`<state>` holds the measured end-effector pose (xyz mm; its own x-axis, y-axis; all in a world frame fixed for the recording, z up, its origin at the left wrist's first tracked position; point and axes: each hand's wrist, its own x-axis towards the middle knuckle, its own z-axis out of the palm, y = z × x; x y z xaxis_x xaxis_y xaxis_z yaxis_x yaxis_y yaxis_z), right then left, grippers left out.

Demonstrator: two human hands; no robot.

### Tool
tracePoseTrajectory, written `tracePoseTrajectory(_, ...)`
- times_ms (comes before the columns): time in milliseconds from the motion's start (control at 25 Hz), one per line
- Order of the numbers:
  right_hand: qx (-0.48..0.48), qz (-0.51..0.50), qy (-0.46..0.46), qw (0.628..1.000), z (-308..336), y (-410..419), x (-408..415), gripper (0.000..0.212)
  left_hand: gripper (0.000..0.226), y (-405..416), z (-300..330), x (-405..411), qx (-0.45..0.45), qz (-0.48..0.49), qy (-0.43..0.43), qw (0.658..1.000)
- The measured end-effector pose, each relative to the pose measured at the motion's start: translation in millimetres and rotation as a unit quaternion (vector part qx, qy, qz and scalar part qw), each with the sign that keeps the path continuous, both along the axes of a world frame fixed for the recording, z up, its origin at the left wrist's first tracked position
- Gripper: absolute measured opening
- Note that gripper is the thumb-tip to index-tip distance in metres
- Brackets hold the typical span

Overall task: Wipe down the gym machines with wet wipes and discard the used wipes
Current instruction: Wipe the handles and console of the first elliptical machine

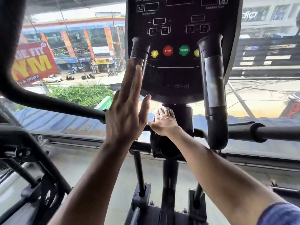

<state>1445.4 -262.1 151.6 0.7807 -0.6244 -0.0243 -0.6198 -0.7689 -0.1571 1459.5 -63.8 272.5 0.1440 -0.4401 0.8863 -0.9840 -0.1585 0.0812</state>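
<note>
From the head view I'm looking up at the black console (177, 46) of a gym machine, with its red STOP button (167, 50) and green START button (184, 50) between two yellow ones. My left hand (128, 109) is raised flat in front of the console's lower left edge, fingers (132, 78) straight and held together, thumb spread to the right; the fingertips overlap the left handgrip (139, 51), though I cannot tell whether they actually touch it. It holds nothing.

My right hand (164, 121) reaches farther in, just under the console, pressed against the black column (185, 117) that carries it. A bit of white wet wipe (164, 109) shows at the tips of its fingers, trapped between them and the column; most of the wipe is hidden beneath the hand. Those fingers look fairly flat, spread over the wipe rather than curled round it.

To the right stands the right handgrip (214, 82) with its metal sensor plate. A black crossbar (276, 131) runs left and right behind the hands. Beyond the window (78, 54) lies a street with shopfronts and parked vehicles.
</note>
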Motion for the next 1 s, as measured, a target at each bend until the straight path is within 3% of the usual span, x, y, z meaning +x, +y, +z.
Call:
tracePoseTrajectory(200,-0.057,0.082,-0.02,0.995,-16.5,45.2,-76.6,0.089,0.058,0.4,-0.5,-1.5,0.001,0.003,0.003,1.0)
tracePoseTrajectory(320,-0.111,0.069,-0.005,0.991,-16.8,49.9,-77.8,0.088,0.058,0.9,0.6,-2.0,0.001,0.006,0.009,1.0)
tracePoseTrajectory(600,-0.012,-0.009,0.069,0.997,7.5,1.2,23.0,0.084,0.06,-0.1,0.6,-2.9,0.003,0.003,0.017,1.0)
tracePoseTrajectory(840,0.029,-0.004,0.041,0.999,-0.2,-1.6,19.7,0.089,0.059,-1.4,1.3,-2.6,-0.006,-0.014,0.019,1.0)
tracePoseTrajectory(1000,-0.073,0.072,0.006,0.995,-22.7,44.4,-47.0,0.089,0.052,-2.6,1.5,0.6,-0.03,-0.047,0.026,0.998)
